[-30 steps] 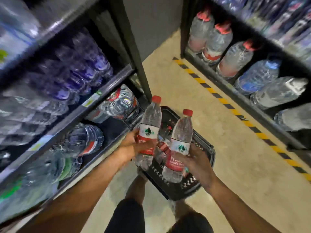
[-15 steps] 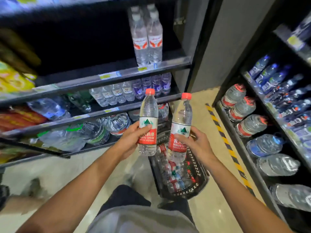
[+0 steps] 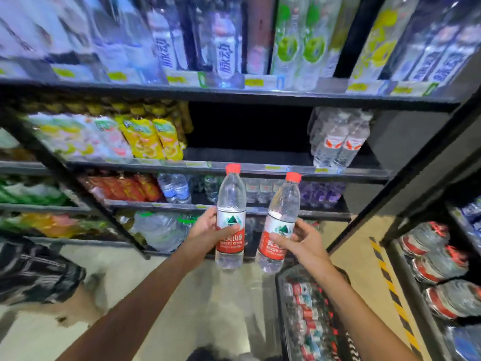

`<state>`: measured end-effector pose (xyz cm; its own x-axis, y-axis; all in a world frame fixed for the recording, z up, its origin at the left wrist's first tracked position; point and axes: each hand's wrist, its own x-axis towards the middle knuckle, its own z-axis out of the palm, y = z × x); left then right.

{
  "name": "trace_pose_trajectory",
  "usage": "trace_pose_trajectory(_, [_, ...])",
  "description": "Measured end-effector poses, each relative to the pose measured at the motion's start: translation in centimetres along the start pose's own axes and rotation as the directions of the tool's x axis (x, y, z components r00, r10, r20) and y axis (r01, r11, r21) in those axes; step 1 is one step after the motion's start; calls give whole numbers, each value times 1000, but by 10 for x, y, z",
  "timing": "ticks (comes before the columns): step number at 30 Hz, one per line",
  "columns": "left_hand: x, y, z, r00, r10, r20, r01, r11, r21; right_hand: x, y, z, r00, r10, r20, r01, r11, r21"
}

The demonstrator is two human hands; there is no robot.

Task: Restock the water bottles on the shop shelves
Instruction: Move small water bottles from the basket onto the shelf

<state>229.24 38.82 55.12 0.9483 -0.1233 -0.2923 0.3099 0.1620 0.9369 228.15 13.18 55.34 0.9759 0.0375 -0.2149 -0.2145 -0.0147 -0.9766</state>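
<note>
My left hand [image 3: 205, 229] grips a clear water bottle [image 3: 230, 201] with a red cap and a red-and-white label, held upright. My right hand [image 3: 303, 239] grips a second bottle [image 3: 282, 204] of the same kind, tilted slightly right. Both bottles hang in front of the dark shelving, below a middle shelf [image 3: 250, 153] with a wide bare gap. A few small water bottles [image 3: 338, 142] stand at that shelf's right end. A black basket [image 3: 279, 303] holding several more red-labelled bottles sits on the floor at the lower right.
Yellow drink pouches [image 3: 151, 136] fill the middle shelf's left part. Tall drink bottles [image 3: 226, 43] line the top shelf. Big water jugs [image 3: 437, 256] lie on the right-hand rack. A person's striped clothing [image 3: 33, 272] shows at the left. A yellow-black floor stripe [image 3: 390, 287] runs along the right rack.
Both hands have lifted the two bottles from the basket up toward the shelves. The view has swung upward, bringing the middle and top shelves into sight.
</note>
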Motion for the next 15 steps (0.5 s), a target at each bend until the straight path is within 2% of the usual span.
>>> trace_pose_trajectory(7, [9,35,-85,993,98,-73,-94,994,55,38,-21,82,997,-71,3,71,996,-60])
trace_pose_trajectory(12, [23,62,-116,987,152,-41,-146,981,126,50,-43,108,990,-140,-13,136,978,-157])
trace_pose_trajectory(15, [38,75,-120,983,183,-32,-175,969,174,60,-51,111,987,-157,-16,153,977,-147])
